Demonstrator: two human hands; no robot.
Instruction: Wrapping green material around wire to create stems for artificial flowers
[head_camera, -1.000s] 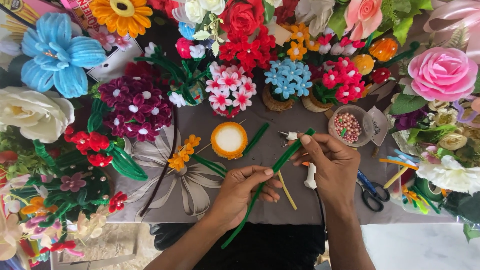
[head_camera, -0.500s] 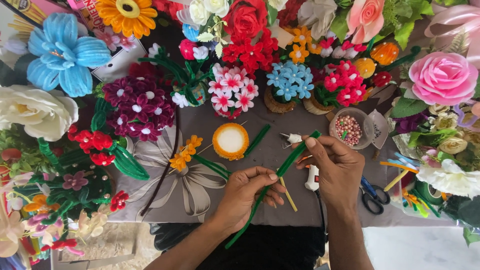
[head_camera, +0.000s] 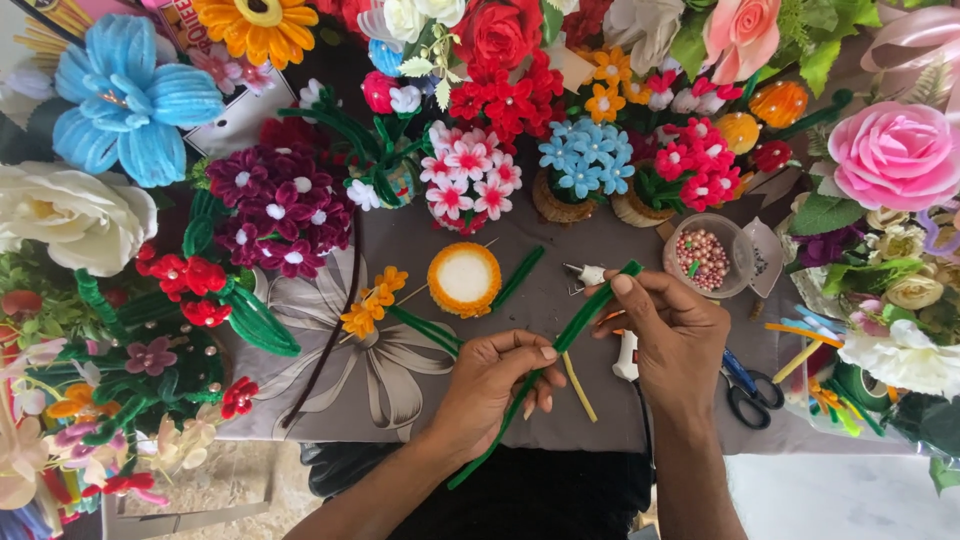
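Overhead view of a craft table covered by a grey cloth (head_camera: 600, 400) with a printed flower. Both hands hold one green stem (head_camera: 545, 365), a long fuzzy wire that runs on a slant from near left to far right above the cloth, at the near middle of the table. The left hand (head_camera: 495, 385) is closed around the stem's middle, thumb and fingers pinching it; the stem's near end pokes out below this hand. The right hand (head_camera: 675, 335) is closed on the stem's far end, forefinger laid along the tip.

Just beyond the hands lie a round orange-rimmed disc (head_camera: 464, 279) with a white centre, a second green stem (head_camera: 518, 277) beside it, and a small orange flower sprig (head_camera: 372, 303) to the left. A yellow stick (head_camera: 578, 387) lies on the cloth between the hands. To the right stand a clear cup of beads (head_camera: 703, 257) and, nearer, blue-handled scissors (head_camera: 745, 388). A white glue gun (head_camera: 625, 352) is partly hidden behind the right hand. Finished flowers of many colours ring the table on the left, far and right sides, among them a blue bunch (head_camera: 588, 165) in a small basket.
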